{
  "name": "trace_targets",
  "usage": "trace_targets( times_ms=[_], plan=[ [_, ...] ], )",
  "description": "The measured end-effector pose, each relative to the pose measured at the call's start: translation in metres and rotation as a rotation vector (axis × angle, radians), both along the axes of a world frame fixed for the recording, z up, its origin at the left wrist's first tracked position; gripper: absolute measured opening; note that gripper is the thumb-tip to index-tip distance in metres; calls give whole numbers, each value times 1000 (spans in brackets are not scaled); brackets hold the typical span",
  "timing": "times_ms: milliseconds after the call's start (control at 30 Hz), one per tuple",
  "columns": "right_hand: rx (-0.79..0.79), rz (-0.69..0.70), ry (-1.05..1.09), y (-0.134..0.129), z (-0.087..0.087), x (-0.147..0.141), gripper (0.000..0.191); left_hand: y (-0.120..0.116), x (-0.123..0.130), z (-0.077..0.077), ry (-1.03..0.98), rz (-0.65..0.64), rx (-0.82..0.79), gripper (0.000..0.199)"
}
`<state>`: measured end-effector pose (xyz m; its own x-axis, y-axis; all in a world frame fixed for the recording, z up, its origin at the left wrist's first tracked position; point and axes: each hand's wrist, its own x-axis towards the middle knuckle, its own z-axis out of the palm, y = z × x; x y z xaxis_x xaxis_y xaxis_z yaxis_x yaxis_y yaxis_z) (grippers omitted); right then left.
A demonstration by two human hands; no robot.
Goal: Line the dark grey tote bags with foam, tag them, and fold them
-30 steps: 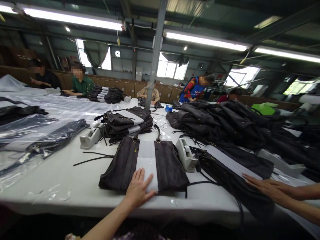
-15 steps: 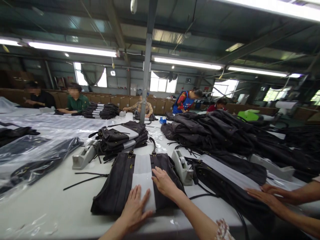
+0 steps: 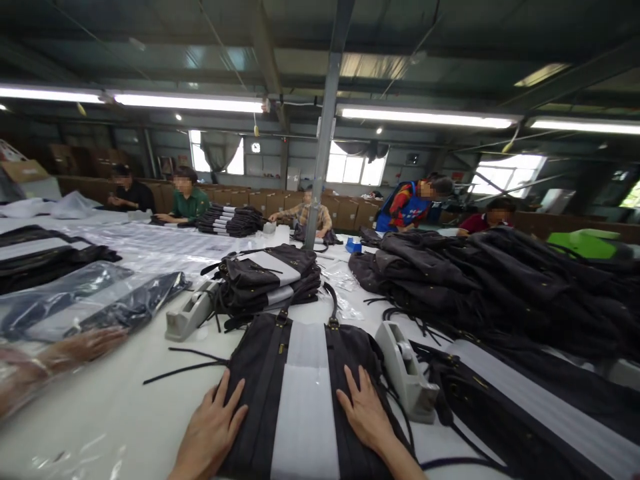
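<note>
A dark handbag (image 3: 260,373) lies flat before me, its handles pointing away. Round its middle runs a white foam wrap (image 3: 306,407). My left hand (image 3: 213,423) rests on the bag's left side, fingers spread. On the right side, my right hand (image 3: 367,410) lies with its fingers apart, just beside the wrap. Neither hand grips anything. Close to the bag's right edge stands a grey tape dispenser (image 3: 407,377). The bag's lower edge is cut off by the frame.
Behind the bag are stacked wrapped bags (image 3: 273,277) and another tape dispenser (image 3: 193,310). A large heap of dark bags (image 3: 450,267) fills the right. At left, a co-worker's hand (image 3: 90,343) is near a plastic-covered bag (image 3: 125,303). Several people sit or stand farther back.
Both my hands have moved off the white wrap, spreading apart to the bag's two sides. The bag sits nearer to me in view. A co-worker's hand now shows at left; those at right are gone.
</note>
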<state>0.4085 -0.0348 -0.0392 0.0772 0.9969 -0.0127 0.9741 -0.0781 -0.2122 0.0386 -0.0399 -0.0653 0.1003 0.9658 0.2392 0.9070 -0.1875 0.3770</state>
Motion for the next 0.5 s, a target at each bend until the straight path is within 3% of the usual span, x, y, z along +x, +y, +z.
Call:
trace_targets(
  times_ms=[167,300,400,500],
  plan=[
    [2,5,-33,4,0,-2,69,0,3,6,-38,20,36,53],
    [28,26,-64,5,-1,-2,68,-13,-5,12,-285,173,223,58],
    [47,50,-89,6,-3,-2,69,-46,-13,10,-758,487,201,74],
    [62,69,-117,8,-6,-3,68,-85,-10,10,-1402,695,-72,82]
  ],
)
